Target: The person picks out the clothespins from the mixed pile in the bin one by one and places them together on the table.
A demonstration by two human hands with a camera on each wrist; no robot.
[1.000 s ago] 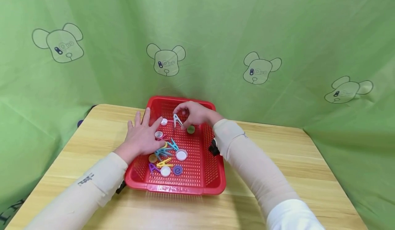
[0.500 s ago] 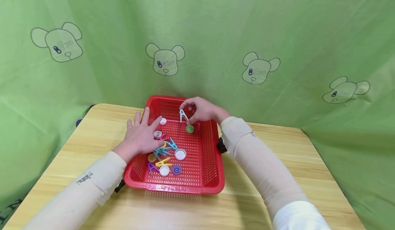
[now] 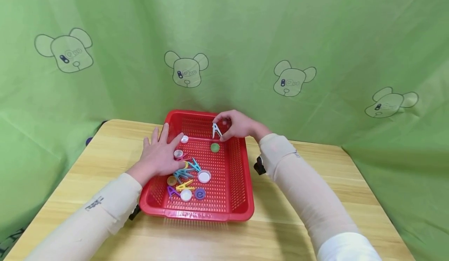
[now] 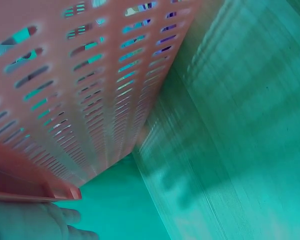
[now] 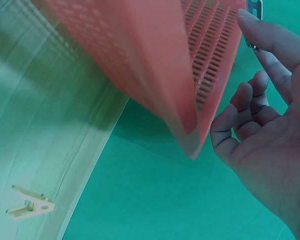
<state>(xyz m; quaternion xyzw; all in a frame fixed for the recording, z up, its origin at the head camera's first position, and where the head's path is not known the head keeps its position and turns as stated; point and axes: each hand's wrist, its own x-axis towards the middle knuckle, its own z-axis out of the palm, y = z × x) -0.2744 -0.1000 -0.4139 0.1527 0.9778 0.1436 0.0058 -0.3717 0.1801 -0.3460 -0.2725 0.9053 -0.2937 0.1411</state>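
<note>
A white clothespin (image 3: 216, 130) is in the right hand (image 3: 240, 125), pinched between the thumb and index finger, with the other fingers curled toward the palm. It is at the far end of a red basket (image 3: 241, 167), right of the middle. Its joined end points far and its two legs splay toward the near side, so the long axis runs far to near, with one leg slanting right toward the thumb. The head view leaves unclear how high it sits above the basket floor.

The left hand (image 3: 158, 154) lies over the basket's left rim, fingers spread and pointing far, thumb reaching right over the contents.

A green cap (image 3: 215, 147) lies just near of the held clothespin. Close to the left thumb are blue clothespins (image 3: 181, 173) and a turquoise clothespin (image 3: 195, 165). Nearer still lie a yellow clothespin (image 3: 184, 185), its long axis roughly left to right and its legs opening right, a purple clothespin (image 3: 172, 191) to its left, and a purple cap (image 3: 200, 193).

The basket's longer side also runs near to far on the wooden table (image 3: 336, 179). In the right wrist view, a pale clothespin (image 5: 37, 204) lies on the tabletop outside the basket, legs apart.
</note>
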